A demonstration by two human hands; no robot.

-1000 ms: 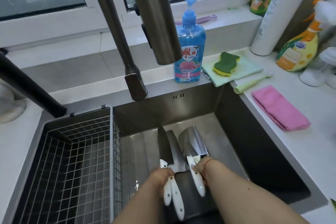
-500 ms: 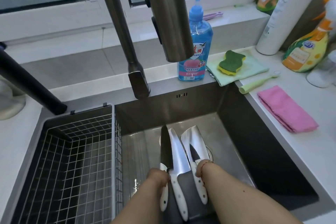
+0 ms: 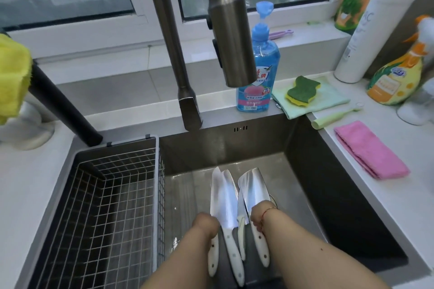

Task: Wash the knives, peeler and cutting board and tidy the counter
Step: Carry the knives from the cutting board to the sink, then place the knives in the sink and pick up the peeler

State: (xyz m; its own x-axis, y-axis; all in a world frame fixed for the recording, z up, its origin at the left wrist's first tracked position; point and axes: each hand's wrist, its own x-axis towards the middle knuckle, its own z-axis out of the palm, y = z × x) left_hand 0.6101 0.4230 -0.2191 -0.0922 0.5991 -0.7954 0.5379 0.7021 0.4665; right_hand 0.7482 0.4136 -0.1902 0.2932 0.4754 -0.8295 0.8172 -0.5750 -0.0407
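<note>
While several bare blades lie bunched together low in the sink [image 3: 305, 171], the main risk, as I judge it, is a cut or a dropped knife — wet white handles overlap at the near edge of the basin, and pulling one out could drag a neighbouring blade across a finger or let it slide toward the drain. The knives [image 3: 225, 197] also seem to rest on a dark board [image 3: 252, 263] propped at the near wall of the sink; if that board shifts, the whole bundle could slip.

Left hand [image 3: 205, 226]: its fingers curl down round the handle of the leftmost knife, just at the base of the blade, so it looks closed in a grip on that knife. Right hand [image 3: 257, 220]: bent at the wrist, with a red string round it, and its fingers go down behind the broad cleaver [image 3: 253, 189]; it appears to hold that cleaver's handle, though the fingers themselves are mostly hidden. Between the two hands lie two more handles that neither hand touches, as far as I can tell.

All blades point toward the far wall of the sink, under the tap [image 3: 231, 30], which runs no water. I cannot pick out the peeler. Soap bottle [image 3: 258, 73] and sponge [image 3: 303, 89] wait at the back edge of the counter [image 3: 399, 206] — a reach away from sharp edges.
</note>
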